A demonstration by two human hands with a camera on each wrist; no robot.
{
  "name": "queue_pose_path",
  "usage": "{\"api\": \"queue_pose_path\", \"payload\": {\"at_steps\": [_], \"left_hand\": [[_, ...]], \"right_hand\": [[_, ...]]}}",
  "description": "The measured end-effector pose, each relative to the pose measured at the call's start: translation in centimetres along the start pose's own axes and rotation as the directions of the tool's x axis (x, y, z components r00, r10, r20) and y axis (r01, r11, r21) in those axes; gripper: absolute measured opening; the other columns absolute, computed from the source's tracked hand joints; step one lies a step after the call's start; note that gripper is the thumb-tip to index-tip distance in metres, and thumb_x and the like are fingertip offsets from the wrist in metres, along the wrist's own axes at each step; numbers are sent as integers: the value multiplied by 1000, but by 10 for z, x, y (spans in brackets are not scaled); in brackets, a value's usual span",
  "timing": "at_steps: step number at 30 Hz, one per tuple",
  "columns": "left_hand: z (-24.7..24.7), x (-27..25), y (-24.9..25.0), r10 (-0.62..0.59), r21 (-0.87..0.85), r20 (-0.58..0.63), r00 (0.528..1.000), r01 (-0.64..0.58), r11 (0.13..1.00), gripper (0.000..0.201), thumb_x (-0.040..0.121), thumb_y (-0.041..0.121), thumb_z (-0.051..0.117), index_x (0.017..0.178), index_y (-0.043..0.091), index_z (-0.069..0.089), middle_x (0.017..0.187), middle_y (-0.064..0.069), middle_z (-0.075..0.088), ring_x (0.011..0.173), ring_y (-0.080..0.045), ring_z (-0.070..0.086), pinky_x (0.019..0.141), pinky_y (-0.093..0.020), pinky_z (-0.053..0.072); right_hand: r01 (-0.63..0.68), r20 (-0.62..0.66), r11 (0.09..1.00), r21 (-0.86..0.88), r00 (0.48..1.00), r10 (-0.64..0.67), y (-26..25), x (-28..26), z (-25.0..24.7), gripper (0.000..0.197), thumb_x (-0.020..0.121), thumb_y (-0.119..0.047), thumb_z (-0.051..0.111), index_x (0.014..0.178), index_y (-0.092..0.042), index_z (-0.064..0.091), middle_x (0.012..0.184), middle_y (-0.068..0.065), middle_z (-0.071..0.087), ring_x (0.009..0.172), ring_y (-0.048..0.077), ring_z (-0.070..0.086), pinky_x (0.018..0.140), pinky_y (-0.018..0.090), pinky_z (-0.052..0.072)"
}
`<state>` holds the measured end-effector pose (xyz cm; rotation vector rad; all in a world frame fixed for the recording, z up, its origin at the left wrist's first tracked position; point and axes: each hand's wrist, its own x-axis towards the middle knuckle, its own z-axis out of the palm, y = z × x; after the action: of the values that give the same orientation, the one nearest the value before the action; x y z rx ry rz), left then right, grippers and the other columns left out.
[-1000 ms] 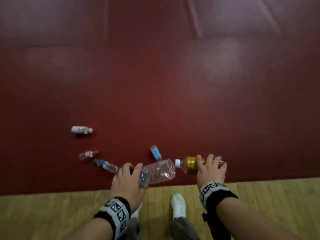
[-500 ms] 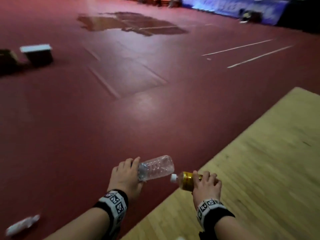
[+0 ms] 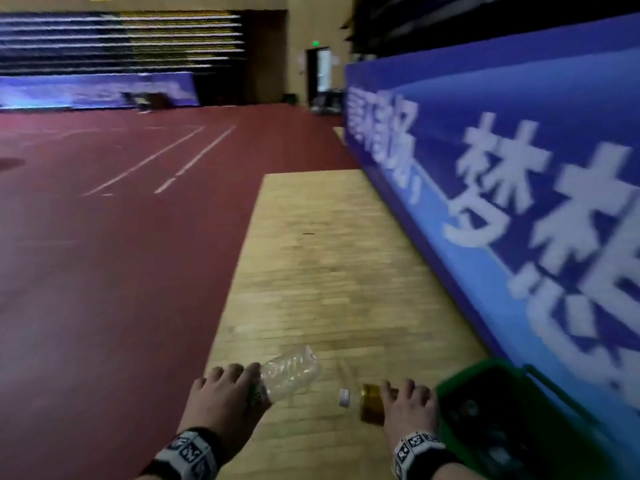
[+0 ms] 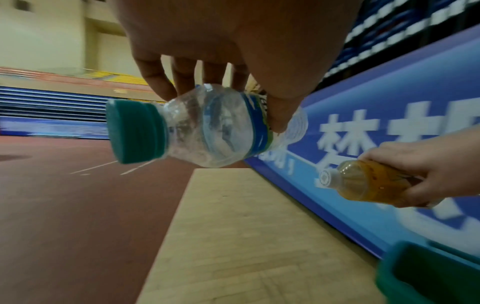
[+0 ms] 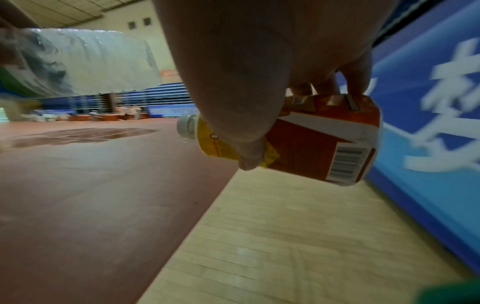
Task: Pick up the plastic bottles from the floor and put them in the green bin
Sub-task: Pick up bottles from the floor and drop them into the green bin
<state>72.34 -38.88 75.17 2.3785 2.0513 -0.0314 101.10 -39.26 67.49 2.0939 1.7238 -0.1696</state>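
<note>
My left hand (image 3: 227, 393) grips a clear crumpled water bottle (image 3: 291, 374) near its neck; in the left wrist view the bottle (image 4: 207, 127) shows a teal cap and a blue label. My right hand (image 3: 408, 407) holds an amber tea bottle (image 3: 370, 403) with a white cap, lying sideways; the right wrist view shows this bottle (image 5: 311, 144) with its orange and white label and a barcode. The green bin (image 3: 450, 386) stands on the floor just right of my right hand, against the blue board. Both bottles hang above the wooden floor.
A long blue banner board (image 3: 519, 202) with white characters runs along the right. A light wooden floor strip (image 3: 329, 271) lies ahead, with dark red court flooring (image 3: 121, 254) to the left. Stands and a doorway are at the far end.
The view has swung right and upward from the red floor with the loose bottles to the wooden strip, banner and green bin. Both hands keep holding their bottles, now beside the bin.
</note>
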Motion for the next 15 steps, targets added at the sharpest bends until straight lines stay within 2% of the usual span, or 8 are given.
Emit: {"api": "queue_pose_path", "payload": {"at_steps": [3,5,8,11,13,15], "left_hand": [[1,44,122,213,24,69,975,-215,976,68,83,71,41,143,39,35,136,8,45,118,-20,47,100,-37,39],[5,69,206,331,38,100,938,-336,941,67,87,67,44,145,37,29,140,6,39,123,-21,42,104,-38,35],[15,93,315,461,27,113,880,-467,884,67,90,64,43,148,34,27,145,3,39,128,-24,41,107,-39,34],[32,107,409,495,-9,152,856,-499,866,79,89,64,44,153,27,15,155,-4,30,139,-28,31,114,-43,28],[40,106,447,448,-49,194,873,-448,893,86,87,65,46,154,22,12,157,-6,26,143,-29,26,116,-45,24],[47,103,461,418,-79,206,885,-411,908,84,88,62,47,153,21,14,156,-4,28,142,-27,28,116,-44,25]], "right_hand": [[-132,54,990,47,990,130,112,7,48,55,101,-21,26,154,-30,15,153,24,20,136,51,23,111,62,14],[-193,108,979,70,977,185,185,1,79,55,102,-17,20,155,-30,15,155,24,17,138,50,21,112,62,14],[-241,168,966,90,960,224,269,-17,114,56,102,-16,18,156,-29,11,158,23,15,139,49,22,112,61,18],[-303,265,946,112,927,265,340,-29,145,58,101,-18,24,156,-29,11,157,22,17,138,48,23,111,60,22],[-335,322,935,117,903,283,368,-28,159,59,100,-22,29,156,-30,10,156,22,17,138,48,23,110,59,24],[-325,338,937,125,902,268,382,-16,166,61,101,-24,32,156,-30,9,155,21,18,138,47,24,110,59,26]]}}
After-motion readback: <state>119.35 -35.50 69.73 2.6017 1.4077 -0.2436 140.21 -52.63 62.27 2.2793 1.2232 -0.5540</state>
